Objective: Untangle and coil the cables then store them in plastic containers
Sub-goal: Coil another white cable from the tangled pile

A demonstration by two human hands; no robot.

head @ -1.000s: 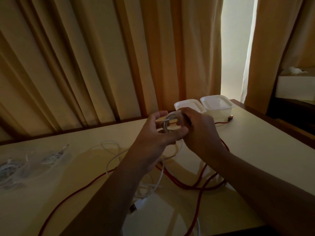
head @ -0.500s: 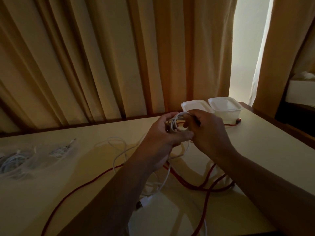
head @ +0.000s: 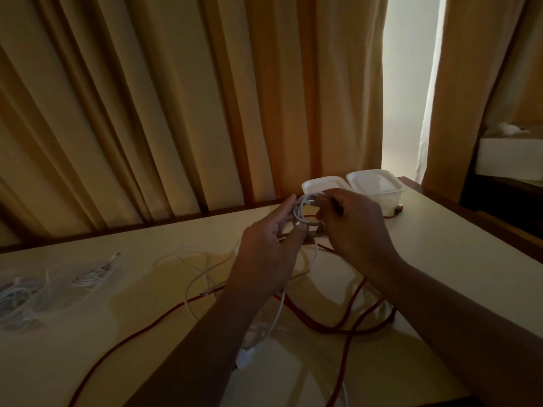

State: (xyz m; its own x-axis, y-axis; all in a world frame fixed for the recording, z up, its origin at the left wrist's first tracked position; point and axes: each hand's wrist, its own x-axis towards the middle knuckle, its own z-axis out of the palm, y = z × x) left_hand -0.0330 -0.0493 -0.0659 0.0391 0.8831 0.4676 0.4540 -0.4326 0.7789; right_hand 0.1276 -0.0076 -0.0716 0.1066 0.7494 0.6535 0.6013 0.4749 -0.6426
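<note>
Above the middle of the surface [head: 446, 259], both hands meet on a small coil of white cable [head: 305, 214]. The left hand [head: 264, 251] pinches it between thumb and nearly straight fingers; the right hand [head: 358, 227] curls over its other side. The cable's tail hangs down across a red cable [head: 346, 333]. Two plastic containers [head: 373, 180] stand just behind.

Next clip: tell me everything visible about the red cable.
The red cable is a thin dark-red cord lying uncoiled on the cream table. It runs from the near-left edge under the left forearm, tangles in loose loops below the right wrist, and its plug end rests beside the clear container. A white cable crosses it.
</note>
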